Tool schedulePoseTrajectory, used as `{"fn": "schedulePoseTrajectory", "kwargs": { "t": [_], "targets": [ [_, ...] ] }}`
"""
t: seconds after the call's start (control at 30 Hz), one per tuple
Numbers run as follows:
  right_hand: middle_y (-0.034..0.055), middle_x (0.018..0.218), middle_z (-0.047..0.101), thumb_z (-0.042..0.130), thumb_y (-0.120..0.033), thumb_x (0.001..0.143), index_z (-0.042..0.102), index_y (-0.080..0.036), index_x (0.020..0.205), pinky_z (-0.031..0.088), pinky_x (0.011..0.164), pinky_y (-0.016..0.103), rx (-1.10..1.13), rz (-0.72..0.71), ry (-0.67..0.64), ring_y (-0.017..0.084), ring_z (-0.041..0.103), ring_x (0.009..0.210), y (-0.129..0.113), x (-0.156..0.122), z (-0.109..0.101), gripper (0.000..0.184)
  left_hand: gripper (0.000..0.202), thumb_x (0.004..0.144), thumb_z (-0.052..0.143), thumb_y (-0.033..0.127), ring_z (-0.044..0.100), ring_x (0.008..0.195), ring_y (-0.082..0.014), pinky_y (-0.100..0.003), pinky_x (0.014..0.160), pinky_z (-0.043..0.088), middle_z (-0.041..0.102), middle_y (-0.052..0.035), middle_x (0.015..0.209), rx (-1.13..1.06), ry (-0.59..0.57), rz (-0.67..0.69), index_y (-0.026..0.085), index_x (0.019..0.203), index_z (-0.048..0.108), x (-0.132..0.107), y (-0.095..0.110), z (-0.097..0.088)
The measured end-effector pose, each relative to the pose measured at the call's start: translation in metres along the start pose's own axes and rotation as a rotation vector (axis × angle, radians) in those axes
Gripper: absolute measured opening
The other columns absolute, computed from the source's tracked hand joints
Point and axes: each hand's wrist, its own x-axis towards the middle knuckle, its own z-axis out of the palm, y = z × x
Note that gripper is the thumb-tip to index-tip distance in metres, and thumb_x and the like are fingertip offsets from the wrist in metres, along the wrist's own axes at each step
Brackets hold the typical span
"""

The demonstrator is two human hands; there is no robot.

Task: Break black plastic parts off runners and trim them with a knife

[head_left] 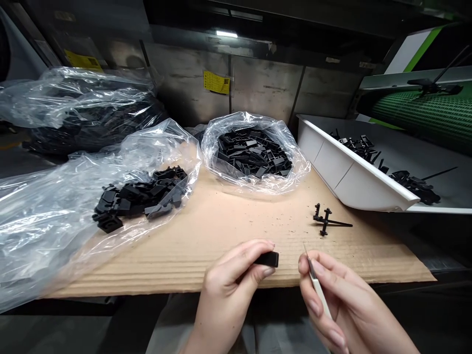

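Between the thumb and fingers of my left hand (236, 278) is a small black plastic part (268, 259), its squared end facing right. My right hand (332, 295) grips a craft knife (317, 286) with a pale handle, its thin blade pointing up and slightly left. The blade and the black part are apart. Just beyond my right hand, a black plastic sprue (324, 221) with a long thin stem lies on the cardboard (243, 221).
A clear bag (254, 152) full of black parts stands at the back. To the left, more black parts (136, 196) spill from a plastic bag (73, 196). On the right, a white tray (354, 172) holds black sprues beside a green conveyor belt (424, 110).
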Motion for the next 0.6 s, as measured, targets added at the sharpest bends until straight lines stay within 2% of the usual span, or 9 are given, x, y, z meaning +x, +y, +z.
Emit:
{"fn": "schedulePoseTrajectory", "kwargs": {
  "t": [0.17,0.23,0.33,0.4,0.5,0.57,0.6],
  "targets": [
    [-0.0044,0.061,0.049,0.062,-0.042,0.074,0.058,-0.02,0.09,0.032,0.042,0.018,-0.411,-0.353,0.213,0.005,0.039,0.044,0.004,0.01,0.007,0.027,0.023,0.081,0.056,0.011,0.065,0.08,-0.0138,-0.015,0.072,0.048,0.072,0.0032,0.082,-0.035,-0.138,-0.103,0.027,0.089,0.071,0.004,0.004,-0.004],
    [-0.0056,0.058,0.043,0.061,-0.041,0.074,0.058,-0.021,0.096,0.029,0.04,0.018,-0.489,-0.377,0.181,0.006,0.035,0.045,0.001,0.019,0.015,0.031,0.025,0.081,0.055,0.01,0.065,0.078,-0.0132,-0.015,0.071,0.048,0.071,0.0034,0.081,-0.059,-0.176,-0.082,0.028,0.089,0.071,0.005,0.005,-0.004],
    [-0.0081,0.054,0.036,0.06,-0.042,0.074,0.058,-0.019,0.096,0.018,0.035,0.016,-0.505,-0.318,0.095,0.003,0.029,0.041,-0.007,0.031,0.02,0.032,0.027,0.08,0.056,0.011,0.065,0.076,-0.0138,-0.016,0.073,0.048,0.072,0.0029,0.085,-0.075,-0.197,-0.044,0.03,0.09,0.071,0.002,0.005,-0.006],
    [-0.0093,0.053,0.034,0.058,-0.043,0.076,0.055,-0.017,0.099,0.018,0.036,0.015,-0.518,-0.317,0.128,0.003,0.027,0.041,-0.012,0.034,0.014,0.034,0.024,0.078,0.059,0.014,0.066,0.076,-0.0152,-0.017,0.072,0.049,0.073,0.0024,0.086,-0.049,-0.184,-0.065,0.031,0.089,0.072,0.001,0.006,-0.011],
    [-0.0077,0.054,0.043,0.055,-0.045,0.078,0.05,-0.015,0.106,0.027,0.04,0.016,-0.513,-0.331,0.22,0.004,0.036,0.042,-0.012,0.031,-0.002,0.041,0.017,0.074,0.065,0.016,0.067,0.077,-0.0171,-0.017,0.067,0.051,0.073,0.001,0.084,0.178,-0.201,-0.058,0.027,0.085,0.073,0.016,0.017,-0.02],
    [-0.0047,0.057,0.05,0.057,-0.046,0.076,0.053,-0.014,0.105,0.032,0.042,0.018,-0.501,-0.316,0.242,0.006,0.042,0.045,-0.007,0.027,-0.01,0.043,0.015,0.073,0.065,0.016,0.067,0.079,-0.0182,-0.019,0.069,0.051,0.073,-0.0012,0.086,0.423,-0.205,0.064,0.021,0.086,0.072,0.042,0.028,-0.023],
    [-0.0035,0.058,0.052,0.057,-0.046,0.076,0.054,-0.014,0.104,0.034,0.042,0.018,-0.505,-0.32,0.236,0.007,0.044,0.045,-0.003,0.026,-0.011,0.043,0.016,0.075,0.064,0.018,0.067,0.078,-0.0184,-0.021,0.071,0.051,0.073,-0.0018,0.086,0.555,-0.201,0.176,0.019,0.088,0.071,0.059,0.033,-0.023]
  ]
}}
